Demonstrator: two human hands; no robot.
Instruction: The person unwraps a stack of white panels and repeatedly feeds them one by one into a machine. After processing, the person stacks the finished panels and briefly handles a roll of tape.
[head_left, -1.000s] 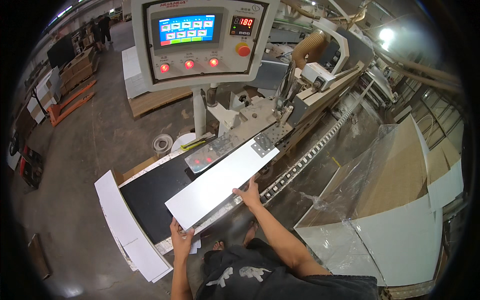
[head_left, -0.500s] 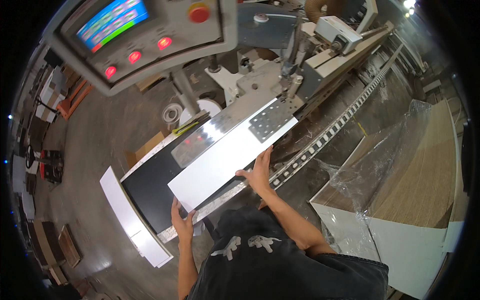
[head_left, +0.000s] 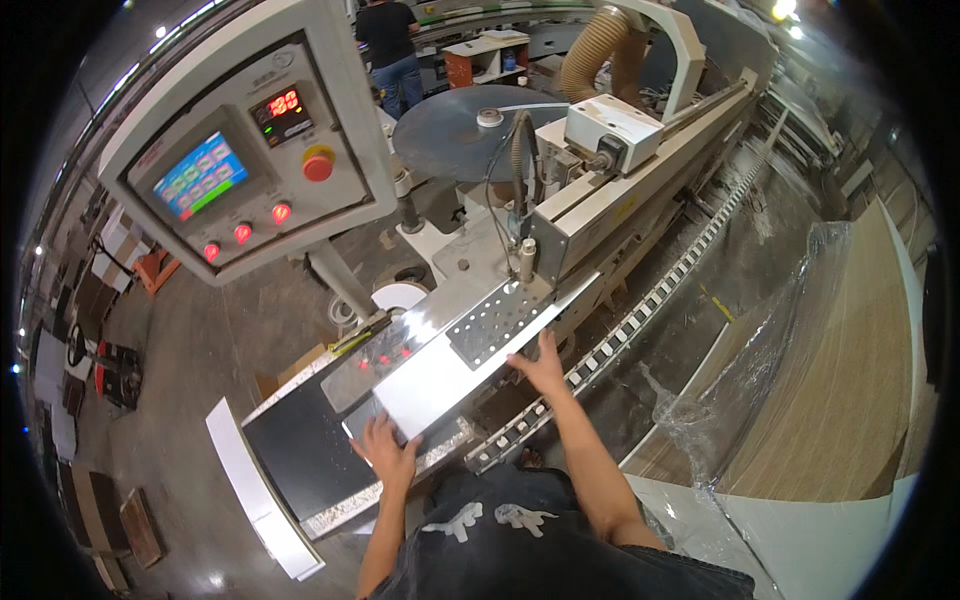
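Note:
A long white panel [head_left: 440, 385] lies flat on the metal bed of an edge-banding machine [head_left: 600, 215], its far end beside the machine head. At the panel's near-left end my left hand [head_left: 387, 452] rests with fingers spread against the short edge. My right hand [head_left: 542, 370] touches the panel's front long edge, thumb and fingers apart, not wrapped round it. A perforated metal plate [head_left: 480, 335] sits over part of the panel. Left of the panel is the bed's black surface [head_left: 300, 455].
A control box [head_left: 345, 190] with lit screen and red buttons hangs at upper left. More white strips [head_left: 255, 490] lie at the bed's left end. A roller chain track [head_left: 640, 320] runs along the right, near wood-grain sheets [head_left: 800, 400] under plastic film. A person [head_left: 388, 45] stands far back.
The panel has slid up and right toward the machine head, with both hands moving along it. My left hand's fingers have spread on its end. The head view has tilted up, showing more background.

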